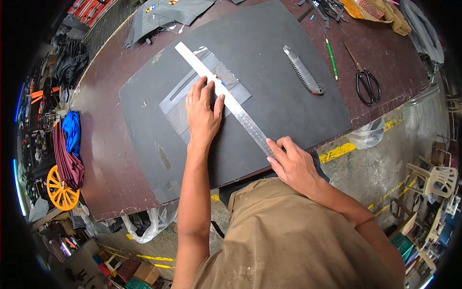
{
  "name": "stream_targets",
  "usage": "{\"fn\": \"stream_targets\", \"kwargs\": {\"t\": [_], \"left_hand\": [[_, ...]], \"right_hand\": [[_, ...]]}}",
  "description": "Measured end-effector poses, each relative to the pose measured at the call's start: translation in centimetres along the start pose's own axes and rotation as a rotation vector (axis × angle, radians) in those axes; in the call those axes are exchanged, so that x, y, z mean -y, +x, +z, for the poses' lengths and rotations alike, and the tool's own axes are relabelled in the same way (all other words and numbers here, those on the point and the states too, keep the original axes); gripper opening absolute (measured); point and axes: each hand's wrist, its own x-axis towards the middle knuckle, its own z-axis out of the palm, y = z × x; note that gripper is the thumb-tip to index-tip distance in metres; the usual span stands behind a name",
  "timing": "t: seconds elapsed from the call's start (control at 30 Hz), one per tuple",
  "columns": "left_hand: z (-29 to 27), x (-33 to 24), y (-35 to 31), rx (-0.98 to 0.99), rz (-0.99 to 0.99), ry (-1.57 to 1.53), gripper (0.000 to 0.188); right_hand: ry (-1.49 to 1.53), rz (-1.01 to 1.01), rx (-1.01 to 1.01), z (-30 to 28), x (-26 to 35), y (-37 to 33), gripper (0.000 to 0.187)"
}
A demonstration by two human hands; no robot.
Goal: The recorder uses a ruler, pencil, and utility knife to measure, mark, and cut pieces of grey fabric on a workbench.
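Observation:
A long steel ruler (247,124) lies slantwise over a grey fabric panel with clear plastic (181,111), which has a slot and small coloured marks. Both rest on a dark cutting mat (288,115). My left hand (201,115) lies on the panel with its fingers stretched out, the fingertips at the ruler's edge. My right hand (293,164) pinches the ruler's near end between thumb and fingers, by the mat's front edge. To the right on the mat lies a grey utility knife (303,71), out of both hands.
Right of the mat, a green pencil (332,60) and black-handled scissors (366,84) lie on the brown table (399,58). More grey pieces (166,14) sit at the far left. Plastic bags (149,224) hang under the front edge. A beige chair (435,180) stands at right.

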Motion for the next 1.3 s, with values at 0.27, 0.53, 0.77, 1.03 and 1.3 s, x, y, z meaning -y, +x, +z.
{"fn": "stream_targets", "kwargs": {"t": [0.27, 0.53, 0.77, 1.03, 1.3], "left_hand": [[0.0, 0.04, -0.15, 0.016, 0.002, 0.041, 0.045], [0.07, -0.06, 0.1, -0.002, 0.014, 0.055, 0.045], [0.2, -0.39, 0.26, -0.003, 0.0, 0.026, 0.044], [0.44, -0.61, 0.15, -0.003, -0.003, 0.032, 0.045], [-0.5, 0.2, 0.41, 0.01, -0.014, 0.013, 0.046]], "right_hand": [[-0.001, 0.008, 0.009, -0.11, 0.13, -0.07, 0.047], [-0.013, -0.016, -0.011, -0.28, -0.12, 0.06, 0.047], [-0.006, -0.016, -0.007, -0.45, -0.33, 0.13, 0.047], [-0.012, -0.008, 0.008, -0.54, -0.43, -0.05, 0.047], [-0.026, 0.003, 0.049, -0.17, 0.5, 0.56, 0.046]]}}
